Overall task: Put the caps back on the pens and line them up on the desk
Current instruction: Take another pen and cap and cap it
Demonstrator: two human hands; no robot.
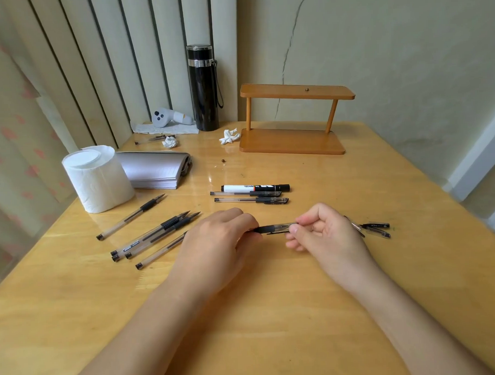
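Between my two hands is a clear gel pen [266, 229] with a black grip, held level over the desk. My left hand [215, 245] grips its barrel and my right hand [325, 232] pinches a clear cap [285, 227] that sits over the pen's tip end. Several uncapped gel pens [155, 236] lie fanned out to the left, one more [131, 216] apart from them. Two capped gel pens [251, 197] and a capped black-and-white marker [256, 188] lie in a row beyond my hands. Loose caps [377, 228] lie to the right of my right hand.
On the wooden desk [274, 313] stand a toilet-paper roll [97, 179], a grey notebook [155, 171], a black flask [203, 88] and a small wooden shelf [294, 140]. Crumpled tissues [229, 136], a white controller [169, 117] and another pen [150, 139] are at the back.
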